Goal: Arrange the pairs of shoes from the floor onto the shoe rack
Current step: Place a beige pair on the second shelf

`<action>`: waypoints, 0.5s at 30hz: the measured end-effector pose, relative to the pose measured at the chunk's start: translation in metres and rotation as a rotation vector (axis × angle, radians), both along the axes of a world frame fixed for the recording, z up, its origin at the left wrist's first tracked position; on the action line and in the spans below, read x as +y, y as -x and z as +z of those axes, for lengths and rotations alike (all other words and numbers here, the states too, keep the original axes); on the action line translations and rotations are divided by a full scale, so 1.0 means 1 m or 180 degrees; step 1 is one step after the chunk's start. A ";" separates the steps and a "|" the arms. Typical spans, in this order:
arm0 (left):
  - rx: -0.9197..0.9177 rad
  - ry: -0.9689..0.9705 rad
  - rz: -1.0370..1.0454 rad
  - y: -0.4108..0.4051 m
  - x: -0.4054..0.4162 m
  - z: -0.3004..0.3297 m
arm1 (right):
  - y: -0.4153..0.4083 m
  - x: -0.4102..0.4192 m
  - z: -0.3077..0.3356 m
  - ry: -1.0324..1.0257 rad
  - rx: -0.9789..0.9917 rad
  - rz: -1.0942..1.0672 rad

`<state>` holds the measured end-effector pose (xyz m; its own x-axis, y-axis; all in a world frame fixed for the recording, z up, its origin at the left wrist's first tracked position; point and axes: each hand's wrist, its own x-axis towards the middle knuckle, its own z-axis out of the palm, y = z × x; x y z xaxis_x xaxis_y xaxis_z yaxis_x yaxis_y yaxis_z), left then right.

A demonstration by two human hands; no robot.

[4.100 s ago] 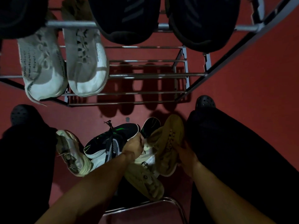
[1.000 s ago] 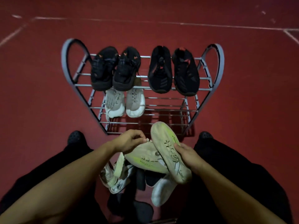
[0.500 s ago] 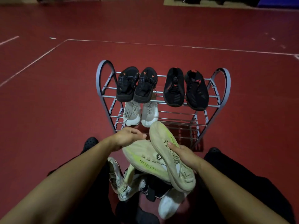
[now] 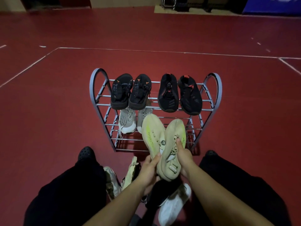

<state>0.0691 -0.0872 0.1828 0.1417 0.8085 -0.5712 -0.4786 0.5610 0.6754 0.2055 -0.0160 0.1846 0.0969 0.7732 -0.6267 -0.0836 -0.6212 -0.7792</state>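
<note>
Carrying step: the left hand [image 4: 150,167] and right hand [image 4: 184,156], fingers curled, each grip one beige knit sneaker with a lime stripe [image 4: 152,136] — the pair held together just in front of the grey metal tube shoe rack [image 4: 97,101]. Beyond, two black pairs fill the rack's top tier; the next move probably calls for the free right half of the middle tier — beside the white sneakers [image 4: 127,121].

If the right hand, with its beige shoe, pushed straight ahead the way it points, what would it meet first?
Probably the shoe rack: the right hand aims its beige shoe at the bare right half of the middle shelf, below the black pair. A front rail would likely come first, though depth is unclear.
</note>
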 end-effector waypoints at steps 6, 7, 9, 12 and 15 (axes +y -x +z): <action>0.0181 -0.0066 0.0236 0.004 0.009 0.000 | -0.015 -0.005 0.009 0.0109 0.1043 0.0653; 0.0240 -0.0096 0.0266 0.005 0.011 0.001 | -0.017 -0.009 0.009 0.0235 0.1141 0.0885; 0.0332 -0.0172 0.0297 0.006 0.013 0.003 | -0.020 -0.015 0.010 0.0451 0.1260 0.1237; 0.0453 -0.0127 0.0252 0.007 0.015 0.002 | -0.026 -0.019 0.011 0.0482 0.1390 0.1295; 0.0345 -0.0038 0.0098 0.008 0.014 0.000 | -0.035 -0.019 0.000 0.0421 0.1530 0.1252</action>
<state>0.0615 -0.0728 0.1830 0.0547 0.8184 -0.5720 -0.4193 0.5388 0.7307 0.2404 -0.0352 0.1851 -0.4946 0.6067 -0.6223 -0.1509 -0.7651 -0.6260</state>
